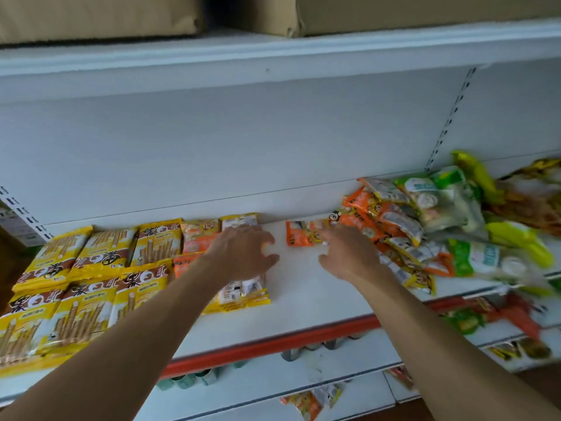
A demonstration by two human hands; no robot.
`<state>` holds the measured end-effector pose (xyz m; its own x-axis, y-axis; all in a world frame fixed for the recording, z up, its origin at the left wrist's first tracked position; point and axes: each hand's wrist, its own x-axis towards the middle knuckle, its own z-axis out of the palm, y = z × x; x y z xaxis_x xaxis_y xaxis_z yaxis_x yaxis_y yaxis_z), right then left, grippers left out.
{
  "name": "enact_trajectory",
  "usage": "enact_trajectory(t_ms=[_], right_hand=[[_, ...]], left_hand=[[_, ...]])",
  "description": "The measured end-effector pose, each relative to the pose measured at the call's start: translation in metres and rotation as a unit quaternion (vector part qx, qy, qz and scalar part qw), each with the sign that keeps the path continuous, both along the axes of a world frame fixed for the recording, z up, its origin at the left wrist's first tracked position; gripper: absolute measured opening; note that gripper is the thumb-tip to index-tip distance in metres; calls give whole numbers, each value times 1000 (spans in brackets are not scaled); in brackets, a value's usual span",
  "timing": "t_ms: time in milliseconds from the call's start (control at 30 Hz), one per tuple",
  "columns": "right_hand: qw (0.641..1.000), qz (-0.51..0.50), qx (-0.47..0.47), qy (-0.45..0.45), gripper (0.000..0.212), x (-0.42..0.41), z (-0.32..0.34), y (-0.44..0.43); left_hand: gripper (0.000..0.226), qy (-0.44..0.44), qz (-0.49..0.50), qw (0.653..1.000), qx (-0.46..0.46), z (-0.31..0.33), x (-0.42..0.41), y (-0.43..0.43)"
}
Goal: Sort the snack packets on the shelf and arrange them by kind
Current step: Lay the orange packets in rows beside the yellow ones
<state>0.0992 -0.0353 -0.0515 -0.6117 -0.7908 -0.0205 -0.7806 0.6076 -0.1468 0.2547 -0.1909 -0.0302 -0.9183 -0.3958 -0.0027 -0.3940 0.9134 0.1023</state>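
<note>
Yellow biscuit-stick packets (91, 265) lie in neat rows on the left of the white shelf (303, 302). Beside them sit a few orange-and-yellow packets (198, 237), partly hidden under my left hand (243, 253), which hovers over them with fingers spread and relaxed. A lone orange packet (300, 235) lies at the back middle. My right hand (349, 253) reaches towards it, fingertips touching its right end, fingers fairly straight. A mixed heap of orange packets (382, 220) and green-and-white packets (437, 199) fills the right side.
The shelf has a red front strip (273, 344). An upper shelf (273, 62) carrying brown parcels (100, 13) overhangs. Lower shelves (334, 387) hold more packets. A bare patch of shelf lies between my hands.
</note>
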Motion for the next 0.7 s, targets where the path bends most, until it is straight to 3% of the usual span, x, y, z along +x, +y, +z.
enact_trajectory(t_ms=[233,367,500,600,700], right_hand=[[999,-34,29,-3,50,-25,-41,60],[996,3,-93,-8,45,-23,-59,73],[981,26,-175,-74,30,-40,-56,79],[938,-8,-278,-207,24,-54,-42,80],[879,-62,-345,-324,23,-59,-30,74]], left_hand=[[60,12,-64,997,29,-41,-81,44],[70,4,-18,997,72,-67,-110,54],[55,55,-8,997,51,-82,-113,53],[40,91,3,995,33,-78,-108,43],[40,57,40,998,13,-72,-107,34]])
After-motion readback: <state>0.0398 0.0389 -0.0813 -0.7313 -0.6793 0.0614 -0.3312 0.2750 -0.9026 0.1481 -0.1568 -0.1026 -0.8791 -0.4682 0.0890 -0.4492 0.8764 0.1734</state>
